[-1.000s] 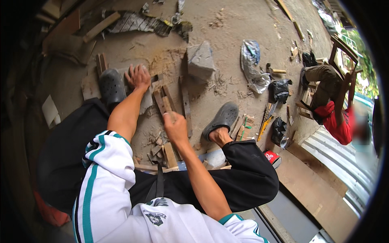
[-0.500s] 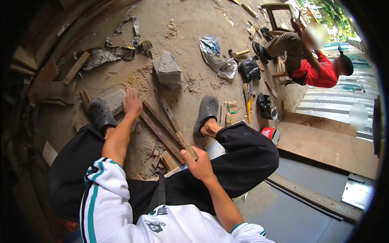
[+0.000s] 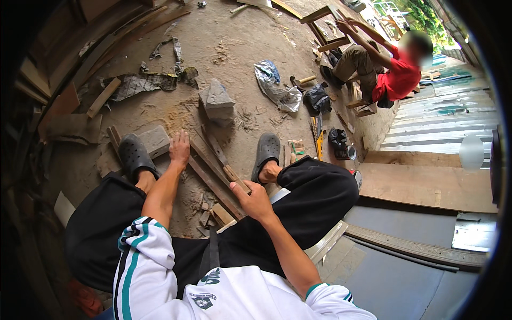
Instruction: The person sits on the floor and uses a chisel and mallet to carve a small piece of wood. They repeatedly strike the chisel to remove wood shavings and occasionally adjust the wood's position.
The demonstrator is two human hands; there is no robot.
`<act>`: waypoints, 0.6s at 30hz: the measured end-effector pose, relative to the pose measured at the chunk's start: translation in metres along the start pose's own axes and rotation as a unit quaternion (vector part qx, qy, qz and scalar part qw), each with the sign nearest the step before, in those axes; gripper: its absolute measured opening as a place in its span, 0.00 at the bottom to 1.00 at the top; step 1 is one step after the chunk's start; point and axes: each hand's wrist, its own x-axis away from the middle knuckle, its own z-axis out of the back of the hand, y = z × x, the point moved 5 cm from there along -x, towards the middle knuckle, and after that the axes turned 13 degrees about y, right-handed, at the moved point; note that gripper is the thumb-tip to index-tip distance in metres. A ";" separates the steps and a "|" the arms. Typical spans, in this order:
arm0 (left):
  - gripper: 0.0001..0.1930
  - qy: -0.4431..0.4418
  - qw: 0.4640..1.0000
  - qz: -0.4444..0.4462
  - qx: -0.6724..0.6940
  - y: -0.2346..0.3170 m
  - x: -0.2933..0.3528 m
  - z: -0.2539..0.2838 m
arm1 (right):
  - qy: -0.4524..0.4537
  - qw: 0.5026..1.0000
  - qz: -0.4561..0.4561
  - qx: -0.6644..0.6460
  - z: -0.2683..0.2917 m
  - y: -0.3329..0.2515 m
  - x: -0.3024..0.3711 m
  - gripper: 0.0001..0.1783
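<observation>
While left hand [image 3: 180,148] is spread, right hand [image 3: 254,202] pinching one wooden piece [image 3: 233,173], two clogs [image 3: 265,151]

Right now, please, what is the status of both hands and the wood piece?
Left hand beside slab, contact unclear. Right hand gripping wood piece, slanted away. Long strip close on its left.

To the right, a co-worker in a red shirt [image 3: 401,79] sits with arms stretched toward a wooden frame [image 3: 334,44], near corrugated metal sheets [image 3: 434,140]. A silver-and-blue plastic bag [image 3: 285,97] lies near a hammer [image 3: 307,79] and a black plastic bag [image 3: 318,99]. Crumpled sheeting [image 3: 141,85] lies farther left.
</observation>
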 end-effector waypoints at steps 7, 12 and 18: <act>0.28 0.007 0.981 -0.195 -0.006 0.033 0.070 0.000 | 0.000 0.998 -0.063 -0.004 -0.001 0.017 -0.004 0.26; 0.36 0.013 0.993 -0.103 0.056 0.020 0.046 0.022 | 0.028 0.998 -0.034 -0.038 -0.008 0.025 -0.010 0.24; 0.44 -0.127 0.986 -0.086 0.066 0.034 0.028 0.034 | 0.034 0.997 -0.063 -0.019 -0.005 0.036 -0.012 0.27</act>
